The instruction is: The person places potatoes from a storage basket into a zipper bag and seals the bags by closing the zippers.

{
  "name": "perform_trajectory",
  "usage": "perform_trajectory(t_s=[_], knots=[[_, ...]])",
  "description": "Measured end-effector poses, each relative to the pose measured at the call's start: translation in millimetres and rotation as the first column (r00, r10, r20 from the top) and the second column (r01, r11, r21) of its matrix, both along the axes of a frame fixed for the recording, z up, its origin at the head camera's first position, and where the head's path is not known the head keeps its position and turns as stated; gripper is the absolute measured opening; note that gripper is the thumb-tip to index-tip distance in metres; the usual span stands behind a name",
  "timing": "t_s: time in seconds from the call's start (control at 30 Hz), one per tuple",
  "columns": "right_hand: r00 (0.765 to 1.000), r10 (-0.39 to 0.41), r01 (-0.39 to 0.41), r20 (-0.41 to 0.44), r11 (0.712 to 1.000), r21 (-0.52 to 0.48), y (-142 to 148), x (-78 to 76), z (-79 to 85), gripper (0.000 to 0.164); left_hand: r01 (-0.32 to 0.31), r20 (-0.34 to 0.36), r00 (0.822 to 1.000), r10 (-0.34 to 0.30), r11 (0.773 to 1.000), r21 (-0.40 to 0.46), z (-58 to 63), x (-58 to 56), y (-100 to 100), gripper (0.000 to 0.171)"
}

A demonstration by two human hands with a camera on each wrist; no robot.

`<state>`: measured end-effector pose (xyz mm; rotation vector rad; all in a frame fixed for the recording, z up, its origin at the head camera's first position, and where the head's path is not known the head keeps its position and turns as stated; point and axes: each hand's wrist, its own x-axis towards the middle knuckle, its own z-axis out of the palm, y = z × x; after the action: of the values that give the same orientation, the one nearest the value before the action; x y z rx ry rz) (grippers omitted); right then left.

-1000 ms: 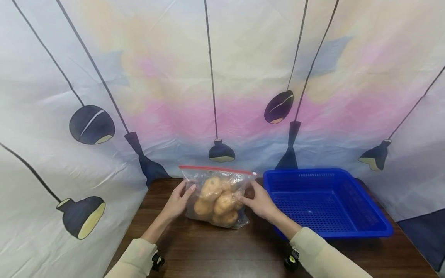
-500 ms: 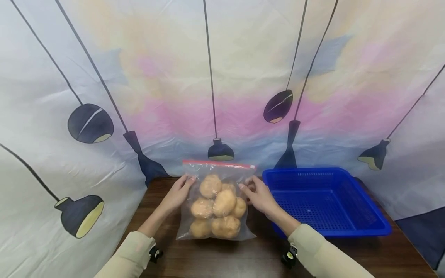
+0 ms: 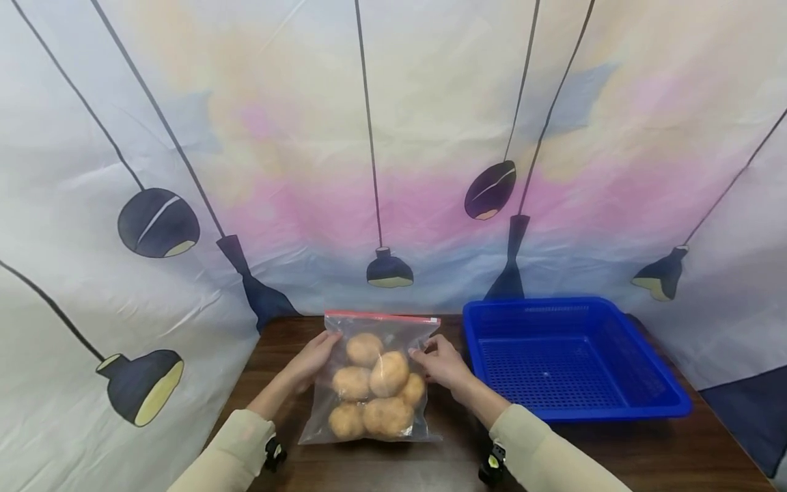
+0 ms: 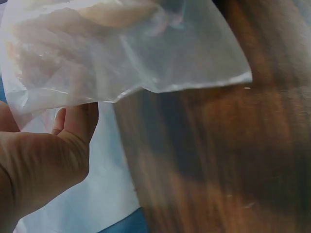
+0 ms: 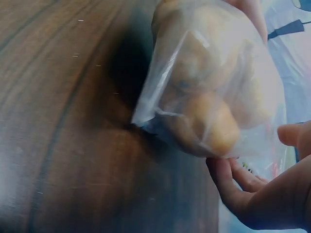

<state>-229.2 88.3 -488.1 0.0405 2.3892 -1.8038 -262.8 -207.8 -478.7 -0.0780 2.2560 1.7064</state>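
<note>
Both hands hold a clear zip bag upright by its two sides. Several potatoes fill its lower and middle parts. Along the top runs a red zip strip with a white slider at its right end. My left hand grips the left side, with the thumb in front. The right hand pinches the right side near the top, fingers curled behind. In the left wrist view the bag's lower edge hangs over the table. A potato presses against the film in the right wrist view.
A blue plastic basket with a perforated bottom stands on the wooden table, just right of the right hand. A fabric backdrop printed with lamps hangs behind the table. Each wrist carries a small black device.
The bag tilted its face up and rose half a second ago. It has since come lower and slightly left, nearer the body. Both hands keep hold; the basket stays put.
</note>
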Motion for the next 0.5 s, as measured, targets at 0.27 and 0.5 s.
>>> perform_trajectory(t_s=[0.27,0.5], knots=[[1.0,0.011,-0.011,0.013,1.0,-0.016,0.2,6.2,-12.1,0.054,-0.004,-0.024,1.0,0.003,1.0,-0.025,-14.9,-3.6,-4.3,0.043],[1.0,-0.006,0.006,0.01,1.0,-0.006,1.0,7.7,-15.3,0.054,-0.001,-0.011,1.0,0.001,0.998,-0.069,-14.7,-1.8,-2.9,0.047]])
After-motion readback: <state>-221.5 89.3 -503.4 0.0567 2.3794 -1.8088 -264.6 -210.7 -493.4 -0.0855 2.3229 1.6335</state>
